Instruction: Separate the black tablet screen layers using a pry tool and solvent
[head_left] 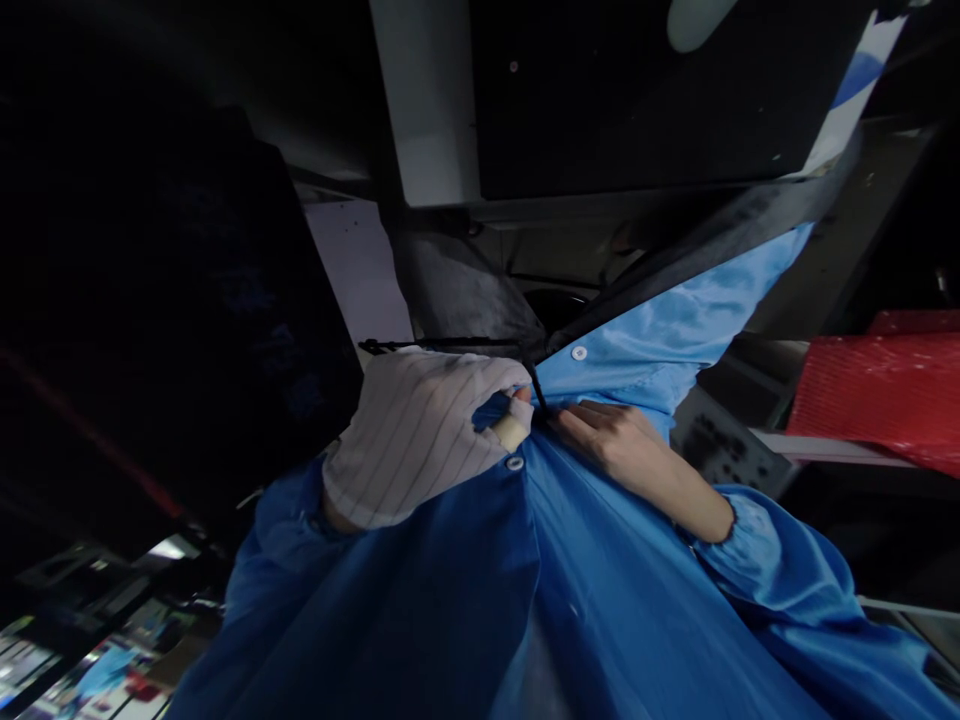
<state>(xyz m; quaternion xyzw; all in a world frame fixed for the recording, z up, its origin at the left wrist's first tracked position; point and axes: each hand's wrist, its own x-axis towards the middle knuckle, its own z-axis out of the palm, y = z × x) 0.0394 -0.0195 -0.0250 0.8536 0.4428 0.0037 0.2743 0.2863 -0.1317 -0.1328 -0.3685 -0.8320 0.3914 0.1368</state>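
Observation:
I am looking down my own blue coat [465,600]. My left hand [420,430], in a white striped glove with one taped fingertip showing, is closed and pinches the coat's front edge beside a white snap button [514,463]. My bare right hand [615,440] lies on the other side of the coat's front, its fingers pressed together on the fabric right where a thin black cord [450,345] and a broad dark strap [712,240] meet. A second snap button [578,352] sits just above the right hand.
A red mesh bag [877,390] lies at the right, with a grey keypad-like device [720,440] beside it. A dark panel [637,100] with a white frame [427,100] hangs ahead. Bright, colourful surfaces [90,670] show at the bottom left; the left side is in deep shadow.

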